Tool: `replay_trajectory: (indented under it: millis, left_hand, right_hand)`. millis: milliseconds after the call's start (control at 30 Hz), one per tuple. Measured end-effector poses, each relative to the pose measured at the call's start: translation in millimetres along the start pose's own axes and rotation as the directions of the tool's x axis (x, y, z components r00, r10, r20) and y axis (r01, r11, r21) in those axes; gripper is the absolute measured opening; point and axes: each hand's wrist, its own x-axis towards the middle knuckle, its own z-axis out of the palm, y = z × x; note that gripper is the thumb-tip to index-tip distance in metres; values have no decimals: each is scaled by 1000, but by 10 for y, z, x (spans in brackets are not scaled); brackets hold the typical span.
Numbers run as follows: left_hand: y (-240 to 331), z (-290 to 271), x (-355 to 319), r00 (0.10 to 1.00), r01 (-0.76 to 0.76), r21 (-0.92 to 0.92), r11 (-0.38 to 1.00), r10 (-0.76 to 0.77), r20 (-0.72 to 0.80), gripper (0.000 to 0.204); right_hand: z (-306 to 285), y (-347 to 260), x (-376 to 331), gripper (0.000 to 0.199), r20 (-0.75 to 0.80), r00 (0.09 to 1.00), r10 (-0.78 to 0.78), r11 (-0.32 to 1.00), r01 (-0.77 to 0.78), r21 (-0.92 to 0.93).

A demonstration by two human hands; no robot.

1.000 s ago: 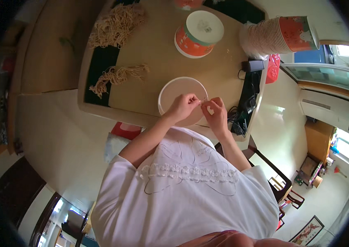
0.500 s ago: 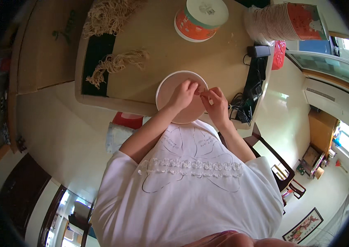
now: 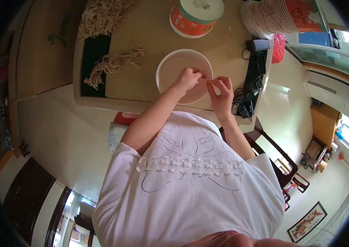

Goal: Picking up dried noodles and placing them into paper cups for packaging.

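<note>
A white round bowl [image 3: 174, 66] sits on the wooden table [image 3: 149, 37] near its front edge. My left hand [image 3: 187, 79] hovers over the bowl with the fingers pinched together. My right hand [image 3: 220, 91] is at the bowl's right rim, fingertips meeting the left hand's. Both pinch a small pale item between them; it is too small to tell what it is. A bundle of tan dried noodles [image 3: 114, 64] lies left of the bowl.
A larger heap of noodles [image 3: 100, 16] lies at the table's back left. An orange-and-white paper tub [image 3: 195, 16] stands behind the bowl, a stack of paper cups [image 3: 281, 16] at the right. A black device with cables [image 3: 253, 80] sits at the right edge.
The table and bowl have shifted in the picture as my head moved. Both hands stay pinched together over the bowl, now slightly further to its right side.
</note>
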Motion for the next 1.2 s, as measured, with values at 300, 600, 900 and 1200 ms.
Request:
replay_trajectory:
  millis: [300, 600, 900, 1200]
  left_hand:
    - [111, -62, -102, 939, 323, -150, 934, -297, 174, 16]
    - [99, 54, -108, 981, 194, -265, 944, -194, 27, 15]
    - [52, -33, -143, 934, 329, -194, 924, -288, 212, 18]
    - [38, 64, -42, 800, 581, -344, 737, -439, 410, 14]
  right_hand:
    - [-177, 7, 64, 9, 153, 987, 48, 998, -54, 33]
    - [-144, -1, -42, 9, 99, 992, 71, 994, -79, 74]
    - [-162, 4, -19, 9, 179, 979, 99, 992, -112, 62]
    - [-144, 30, -7, 17, 208, 977, 52, 998, -61, 34]
